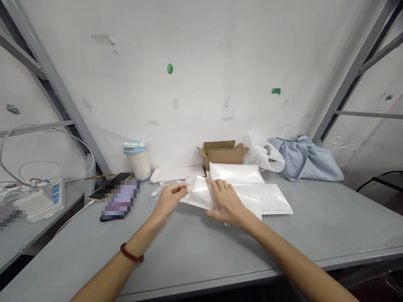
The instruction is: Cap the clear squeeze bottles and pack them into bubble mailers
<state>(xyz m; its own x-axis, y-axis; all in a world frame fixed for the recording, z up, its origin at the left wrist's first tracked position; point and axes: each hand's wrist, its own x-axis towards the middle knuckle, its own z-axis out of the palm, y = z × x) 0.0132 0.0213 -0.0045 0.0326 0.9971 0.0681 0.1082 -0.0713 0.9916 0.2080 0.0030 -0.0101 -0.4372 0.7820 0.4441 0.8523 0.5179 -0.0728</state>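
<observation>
A small white bubble mailer (201, 197) is held just above the table between my two hands. My left hand (171, 198) pinches its left end between thumb and fingers. A small pale piece shows at those fingertips, but I cannot tell whether it is part of the mailer. My right hand (227, 202) grips the right side, with its fingers over the top and the thumb at the near edge. Right behind and beside that hand lie more white bubble mailers (274, 199), overlapping one another.
At the back stand a cardboard box (225, 156), a white plastic bag (262, 153), a blue cloth bundle (308, 161) and a lidded cup (138, 162). White cables (157, 191) and a flat white box (176, 173) lie behind my hands. Phones (121, 201) lie left; a power strip (52, 201) is farther left.
</observation>
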